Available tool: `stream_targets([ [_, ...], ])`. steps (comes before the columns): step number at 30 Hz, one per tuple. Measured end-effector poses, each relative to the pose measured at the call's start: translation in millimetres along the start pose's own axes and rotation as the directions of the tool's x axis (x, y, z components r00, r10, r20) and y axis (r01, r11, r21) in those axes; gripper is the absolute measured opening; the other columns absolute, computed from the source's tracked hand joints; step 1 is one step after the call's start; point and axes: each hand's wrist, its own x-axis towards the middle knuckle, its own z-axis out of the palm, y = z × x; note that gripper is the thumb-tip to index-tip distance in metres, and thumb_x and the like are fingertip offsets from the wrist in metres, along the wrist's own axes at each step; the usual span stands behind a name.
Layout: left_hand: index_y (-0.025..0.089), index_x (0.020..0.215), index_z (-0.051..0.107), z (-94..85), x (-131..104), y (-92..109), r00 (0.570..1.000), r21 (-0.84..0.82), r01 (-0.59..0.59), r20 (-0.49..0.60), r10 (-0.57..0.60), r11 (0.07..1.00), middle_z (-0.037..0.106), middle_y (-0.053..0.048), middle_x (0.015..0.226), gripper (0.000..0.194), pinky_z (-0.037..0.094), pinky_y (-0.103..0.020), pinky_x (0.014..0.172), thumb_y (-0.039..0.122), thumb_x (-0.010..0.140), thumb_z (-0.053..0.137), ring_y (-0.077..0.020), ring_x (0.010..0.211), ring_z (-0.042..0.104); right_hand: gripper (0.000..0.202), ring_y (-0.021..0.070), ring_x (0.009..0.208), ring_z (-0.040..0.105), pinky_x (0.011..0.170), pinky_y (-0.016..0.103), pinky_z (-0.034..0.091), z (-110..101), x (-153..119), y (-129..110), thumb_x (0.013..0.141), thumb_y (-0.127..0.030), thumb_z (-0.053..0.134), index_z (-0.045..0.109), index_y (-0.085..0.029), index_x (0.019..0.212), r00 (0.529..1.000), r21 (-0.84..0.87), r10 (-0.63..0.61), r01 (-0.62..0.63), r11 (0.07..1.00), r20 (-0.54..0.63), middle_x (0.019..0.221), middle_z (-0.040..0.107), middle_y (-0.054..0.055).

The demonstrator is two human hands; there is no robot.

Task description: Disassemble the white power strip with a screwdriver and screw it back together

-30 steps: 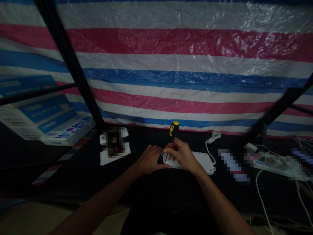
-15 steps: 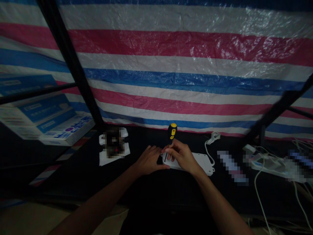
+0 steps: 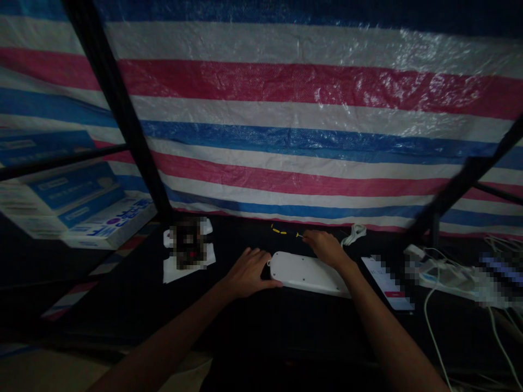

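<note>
Hands are set apart at the work; the left hand is spread around the left end of the white casing, thumb along the near edge and fingers at the end beside the small loop tab; the right hand is above the far side, fingertips closed on the thin shaft of the screwdriver. White casing: located on the black desk, directly in front of the person, lying flat with its long axis running left to right; small dark holes show in the upper face; the right end is covered by the right forearm. Screwdriver: beyond the far edge of the casing, handle directed left; yellow inserts are visible, the dark body merges with the desk. White cord: bundled beyond the right hand; its connection to the casing is hidden by the arm. Phone: to the right of the casing, lit face up, partly pixelated. White power strip: farther right, with loose cables around it. White paper: on the left part of the desk, under a dark pixelated item. Blue-and-white boxes: stacked at far left; striped sheet: hung behind the desk.
</note>
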Motion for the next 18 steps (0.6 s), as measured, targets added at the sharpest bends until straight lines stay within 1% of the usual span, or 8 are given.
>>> stream_targets([
  [2,0.02,0.118,0.066,0.6,0,-1,1.0,-0.007,0.008,0.011,-0.008,1.0,0.072,-0.011,0.117,0.074,0.041,-0.051,0.105,0.086,0.086,0.065,-0.0349,0.111,0.065,0.025,0.0279,0.104,0.077,0.083,0.032,0.05,9,3,3,0.112,-0.031,0.049,0.071,-0.024,0.119,0.996,-0.068,0.053,-0.048,0.997,0.068,0.115,0.079,0.011],
  [4,0.021,0.119,0.066,0.7,0,-1,1.0,-0.011,0.015,0.014,-0.015,1.0,0.072,-0.01,0.117,0.073,0.042,-0.052,0.105,0.086,0.086,0.065,-0.0349,0.111,0.065,0.024,0.029,0.106,0.077,0.083,0.033,0.052,15,4,3,0.112,-0.031,0.05,0.072,-0.023,0.119,0.993,-0.096,0.069,-0.06,0.994,0.1,0.117,0.079,0.012],
  [8,0.022,0.119,0.066,0.5,0,-1,1.0,-0.016,0.017,-0.002,-0.017,1.0,0.072,-0.01,0.118,0.072,0.042,-0.053,0.106,0.086,0.086,0.064,-0.0353,0.113,0.064,0.023,0.0288,0.109,0.076,0.084,0.033,0.052,19,3,1,0.111,-0.031,0.051,0.071,-0.022,0.118,0.992,-0.096,0.064,-0.054,0.994,0.107,0.122,0.077,0.013],
  [11,0.022,0.118,0.066,0.9,-1,-1,1.0,-0.015,0.015,-0.005,-0.016,1.0,0.072,-0.01,0.118,0.071,0.04,-0.053,0.107,0.085,0.086,0.065,-0.0352,0.113,0.064,0.022,0.0273,0.107,0.076,0.083,0.032,0.052,20,3,0,0.111,-0.031,0.053,0.07,-0.022,0.119,0.992,-0.098,0.07,-0.06,0.993,0.102,0.128,0.073,0.013],
  [13,0.022,0.116,0.066,0.9,-1,-1,1.0,-0.013,0.014,-0.004,-0.014,1.0,0.072,-0.01,0.117,0.071,0.04,-0.054,0.108,0.085,0.085,0.067,-0.0348,0.113,0.063,0.021,0.0261,0.105,0.076,0.082,0.031,0.052,20,2,0,0.111,-0.033,0.054,0.069,-0.021,0.12,0.993,-0.094,0.078,-0.069,0.993,0.092,0.13,0.071,0.013],
  [15,0.021,0.114,0.065,0.0,-1,-2,1.0,-0.005,0.011,-0.004,-0.011,1.0,0.072,-0.01,0.116,0.07,0.04,-0.052,0.106,0.085,0.084,0.068,-0.0346,0.112,0.063,0.022,0.0261,0.104,0.076,0.084,0.033,0.052,20,-3,0,0.11,-0.035,0.054,0.068,-0.021,0.12,0.995,-0.1,0.082,-0.077,0.992,0.055,0.128,0.071,0.013],
  [18,0.021,0.111,0.064,-3.2,-3,-1,1.0,0.008,0.003,-0.003,-0.003,1.0,0.072,-0.01,0.115,0.068,0.042,-0.05,0.102,0.084,0.085,0.069,-0.0343,0.11,0.064,0.025,0.0283,0.106,0.074,0.093,0.038,0.052,22,-23,5,0.11,-0.036,0.052,0.068,-0.02,0.121,0.996,-0.115,0.076,-0.082,0.99,-0.056,0.124,0.073,0.013],
])
